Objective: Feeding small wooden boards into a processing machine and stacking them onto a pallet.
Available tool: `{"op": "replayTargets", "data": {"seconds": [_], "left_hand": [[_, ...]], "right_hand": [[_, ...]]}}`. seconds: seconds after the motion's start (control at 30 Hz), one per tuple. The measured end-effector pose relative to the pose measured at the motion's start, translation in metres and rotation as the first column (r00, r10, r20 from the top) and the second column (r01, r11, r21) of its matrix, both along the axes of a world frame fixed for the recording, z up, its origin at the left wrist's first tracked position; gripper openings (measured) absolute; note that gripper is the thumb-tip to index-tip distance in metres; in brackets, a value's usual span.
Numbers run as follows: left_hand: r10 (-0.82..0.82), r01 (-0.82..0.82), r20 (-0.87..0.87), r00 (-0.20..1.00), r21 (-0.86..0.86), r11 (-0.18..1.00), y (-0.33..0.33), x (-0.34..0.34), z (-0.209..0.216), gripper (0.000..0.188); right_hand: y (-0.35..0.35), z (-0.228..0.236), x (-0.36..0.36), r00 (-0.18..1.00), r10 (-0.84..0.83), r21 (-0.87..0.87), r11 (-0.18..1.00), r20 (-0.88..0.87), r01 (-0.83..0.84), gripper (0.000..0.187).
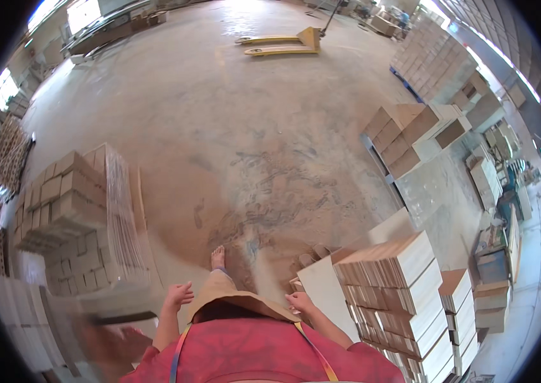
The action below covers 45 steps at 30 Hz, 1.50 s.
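The stack of boards (382, 297) stands rightward of the nearer right hand (299, 301), its curled fingers' hold impossible to tell; the left hand (180, 295) has empty fingers, loosely bent.

The red fabric shirt (264, 351) has a mottled, darker pattern; the narrow cloth straps (179, 352) are rainbow-coloured, the wide cloth apron (211, 292) plain tan. The long-forked metal pallet jack (311, 41) is yellow, the dusty floor (174, 102) brown-grey with blackish smudges.
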<state>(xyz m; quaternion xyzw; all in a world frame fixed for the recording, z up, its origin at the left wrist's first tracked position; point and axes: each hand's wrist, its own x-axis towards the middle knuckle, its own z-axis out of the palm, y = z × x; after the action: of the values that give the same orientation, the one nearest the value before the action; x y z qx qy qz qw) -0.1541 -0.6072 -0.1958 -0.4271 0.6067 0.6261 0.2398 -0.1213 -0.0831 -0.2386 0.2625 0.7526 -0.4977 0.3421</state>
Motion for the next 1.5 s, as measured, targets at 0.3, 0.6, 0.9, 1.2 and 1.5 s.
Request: {"op": "replayTargets", "data": {"seconds": [0.3,0.6,0.9,1.2,1.5], "left_hand": [[-0.473,0.412,-0.441,0.763,-0.233,0.881,0.074,-0.316,0.105,0.026],[-0.715,0.702,-0.341,0.610,-0.185,0.687,0.094,-0.455,0.068,0.025],[-0.875,0.873,0.015,0.485,-0.065,0.483,0.157,-0.525,0.105,0.027],[-0.984,0.986,-0.088,0.153,-0.059,0.158,0.345,-0.626,0.116,0.027],[-0.844,0.886,-0.271,-0.463,-0.110,-0.450,0.620,-0.589,0.120,0.029]], "right_hand": [[-0.014,-0.036,0.118,0.916,-0.184,-0.390,0.861,0.357,0.325,0.052],[-0.233,-0.048,0.097,0.656,-0.721,-0.461,0.515,0.223,0.723,0.048],[-0.305,-0.065,0.046,0.183,-0.976,-0.675,0.054,0.122,0.736,0.055],[-0.271,0.072,-0.042,0.242,-0.944,-0.430,0.319,-0.225,0.845,0.041],[-0.349,0.175,-0.221,0.141,-0.925,-0.123,0.195,-0.354,0.973,0.039]]}}
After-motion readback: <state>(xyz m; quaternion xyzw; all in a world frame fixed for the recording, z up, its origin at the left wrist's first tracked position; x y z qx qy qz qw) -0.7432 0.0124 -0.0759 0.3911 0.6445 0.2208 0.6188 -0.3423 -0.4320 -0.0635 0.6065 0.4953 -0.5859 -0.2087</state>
